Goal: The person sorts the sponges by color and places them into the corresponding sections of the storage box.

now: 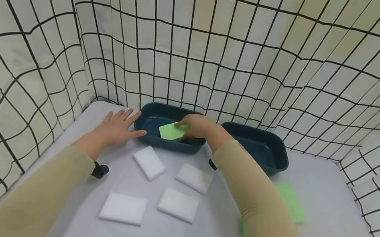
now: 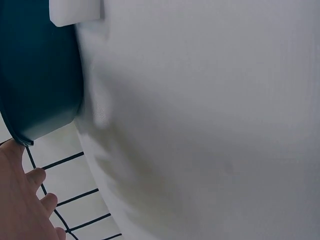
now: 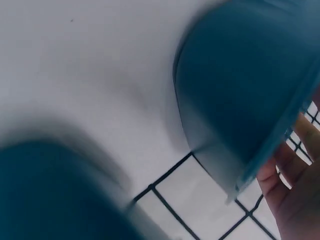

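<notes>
Over the left dark blue bin (image 1: 150,141), my right hand (image 1: 198,125) pinches a light green sponge (image 1: 172,131) between thumb and fingers. The sponge is inside the bin's outline, tilted. My left hand (image 1: 115,127) is spread with straight fingers at the bin's left end, its thumb at the rim. In the left wrist view the left hand (image 2: 22,200) touches or nearly touches the bin's rim. In the right wrist view the right hand (image 3: 297,185) is at the bin's rim, and the sponge is hidden there.
Several white sponges lie on the white table before the bins, one nearest the left bin (image 1: 149,163). A second blue bin (image 1: 279,155) stands to the right. Green sponges, one (image 1: 289,203) partly behind my right forearm, lie at right. Black netting (image 1: 187,57) surrounds the table.
</notes>
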A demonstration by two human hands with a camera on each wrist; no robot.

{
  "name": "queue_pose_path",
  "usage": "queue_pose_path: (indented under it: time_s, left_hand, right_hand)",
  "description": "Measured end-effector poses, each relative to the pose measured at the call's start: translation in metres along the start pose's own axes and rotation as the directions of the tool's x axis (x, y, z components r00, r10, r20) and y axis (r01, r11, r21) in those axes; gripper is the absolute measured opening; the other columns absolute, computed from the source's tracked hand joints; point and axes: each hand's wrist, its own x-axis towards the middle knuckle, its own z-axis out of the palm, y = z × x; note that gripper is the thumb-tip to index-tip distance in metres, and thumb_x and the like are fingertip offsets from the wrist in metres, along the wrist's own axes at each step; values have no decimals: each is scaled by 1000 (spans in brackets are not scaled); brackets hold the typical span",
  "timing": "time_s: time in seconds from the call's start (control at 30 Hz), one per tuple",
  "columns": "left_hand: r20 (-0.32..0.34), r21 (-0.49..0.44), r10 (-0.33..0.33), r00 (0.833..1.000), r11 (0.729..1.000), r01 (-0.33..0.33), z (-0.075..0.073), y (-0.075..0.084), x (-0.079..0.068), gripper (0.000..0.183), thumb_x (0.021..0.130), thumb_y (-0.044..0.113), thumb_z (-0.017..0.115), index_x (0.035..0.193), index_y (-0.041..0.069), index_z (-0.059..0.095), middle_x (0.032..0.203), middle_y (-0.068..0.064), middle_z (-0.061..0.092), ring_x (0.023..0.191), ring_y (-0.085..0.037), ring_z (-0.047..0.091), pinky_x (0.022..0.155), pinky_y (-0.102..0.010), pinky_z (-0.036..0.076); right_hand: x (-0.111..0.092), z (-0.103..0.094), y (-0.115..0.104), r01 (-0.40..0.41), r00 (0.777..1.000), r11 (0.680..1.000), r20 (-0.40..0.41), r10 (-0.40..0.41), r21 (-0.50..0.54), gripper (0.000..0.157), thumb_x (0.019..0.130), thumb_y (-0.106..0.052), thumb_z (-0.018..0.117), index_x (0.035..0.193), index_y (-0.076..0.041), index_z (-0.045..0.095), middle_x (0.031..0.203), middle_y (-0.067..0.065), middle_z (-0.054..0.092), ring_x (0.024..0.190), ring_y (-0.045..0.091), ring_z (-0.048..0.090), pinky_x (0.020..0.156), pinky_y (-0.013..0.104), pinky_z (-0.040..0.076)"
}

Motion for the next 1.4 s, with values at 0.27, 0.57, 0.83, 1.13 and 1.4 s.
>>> queue_pose_path:
  time_s: [0.27,0.57,0.83,1.13,1.4]
  left_hand:
    - [-18,-17,9,1000,1000,-9,1,18,8,107,85,87,25,161,13,9,164,-22,6,148,-46,4,116,-65,-4]
    - [-8,-18,-9,1000,1000,9,-3,23,6,107,86,85,26,160,10,7,163,-24,5,148,-48,2,116,-64,-5]
    - [-9,-39,-5,1000,999,5,-4,20,8,104,89,83,26,160,9,6,163,-26,4,147,-49,1,115,-65,-5]
    - [-21,-43,-6,1000,999,5,-2,16,10,106,88,83,30,160,8,7,162,-27,5,146,-52,-1,114,-65,-8]
    - [-27,-34,0,1000,999,-1,-2,13,10,109,87,84,30,160,7,7,161,-28,7,145,-53,1,114,-67,-5]
  right_hand:
    - [2,11,5,-99,995,995,28,99,-19,55,93,-36,71,144,-39,52,150,-2,47,140,20,40,113,40,36]
    - [-6,4,6,-62,998,998,-24,61,-29,62,90,-40,73,147,-36,49,152,0,42,139,21,40,111,41,37]
    - [-22,-6,8,-27,997,997,-75,32,72,64,90,-39,74,148,-32,48,154,2,40,142,24,35,113,45,35]
    - [-49,-3,13,3,995,987,-103,13,160,66,89,-42,74,148,-33,48,150,1,43,125,22,52,102,43,44]
    - [-101,5,27,-1,990,978,-139,31,209,64,86,-42,77,145,-36,52,142,-3,49,88,12,57,77,29,50]
